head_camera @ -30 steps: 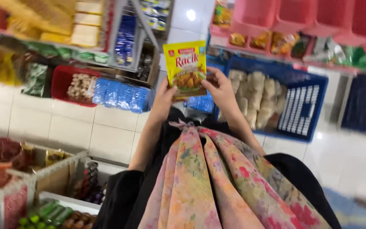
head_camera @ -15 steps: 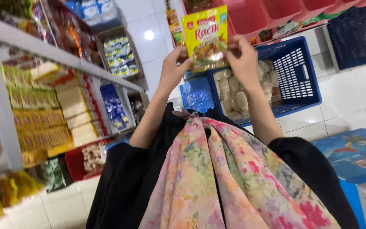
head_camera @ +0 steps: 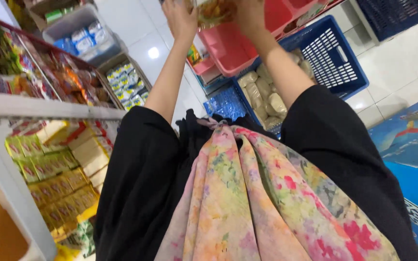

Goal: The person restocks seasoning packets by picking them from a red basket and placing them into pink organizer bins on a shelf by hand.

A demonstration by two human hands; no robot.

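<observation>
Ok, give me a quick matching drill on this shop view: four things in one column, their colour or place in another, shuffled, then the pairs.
Things:
1. packet
2. crate holding pale bagged goods
3. tray under the hands
4. scarf

Descriptions:
A. blue, on the floor
B. pink-red, on the rack
C. floral, hanging down the front of the black top
D. held between the left hand and right hand, at the top edge of the view

Pairs: 1-D, 2-A, 3-B, 4-C
</observation>
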